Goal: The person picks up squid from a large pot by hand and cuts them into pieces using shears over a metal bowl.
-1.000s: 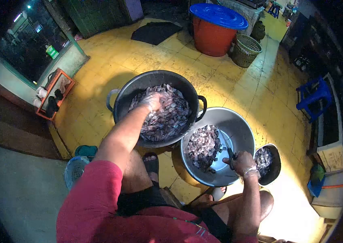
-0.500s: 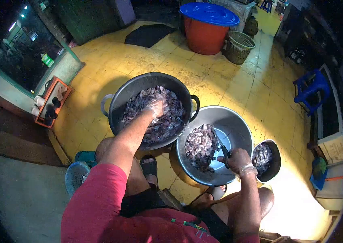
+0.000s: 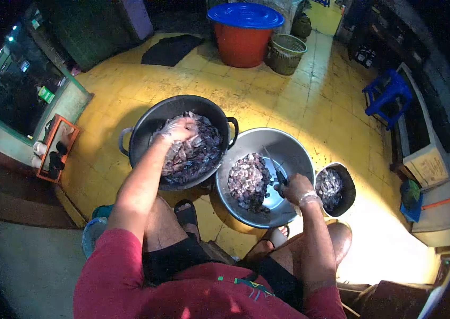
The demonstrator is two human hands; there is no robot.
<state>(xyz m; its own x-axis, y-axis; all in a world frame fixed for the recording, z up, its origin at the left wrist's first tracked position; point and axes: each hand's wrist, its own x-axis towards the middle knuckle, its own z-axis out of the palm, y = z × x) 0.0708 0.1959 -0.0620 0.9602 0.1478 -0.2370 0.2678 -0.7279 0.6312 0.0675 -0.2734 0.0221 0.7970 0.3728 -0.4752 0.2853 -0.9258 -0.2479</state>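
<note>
A dark two-handled pot holds a heap of what look like small purple-grey squid. My left hand, in a clear plastic glove, is over this heap with fingers curled against it; what they grip is hidden. To the right, a silver metal basin contains a mound of pale and purple cut pieces. My right hand, also gloved, is closed around the dark handle of a knife. Its thin blade points up and away over the basin, beside the mound.
A smaller dark container with more pieces stands right of the basin. Farther off are a red tub with a blue lid, a woven basket and a blue stool. An orange rack with shoes stands left.
My view has shifted, so the containers appear farther left. My left hand has moved slightly left and back within the pot. My right hand still holds the knife, its blade now showing more.
</note>
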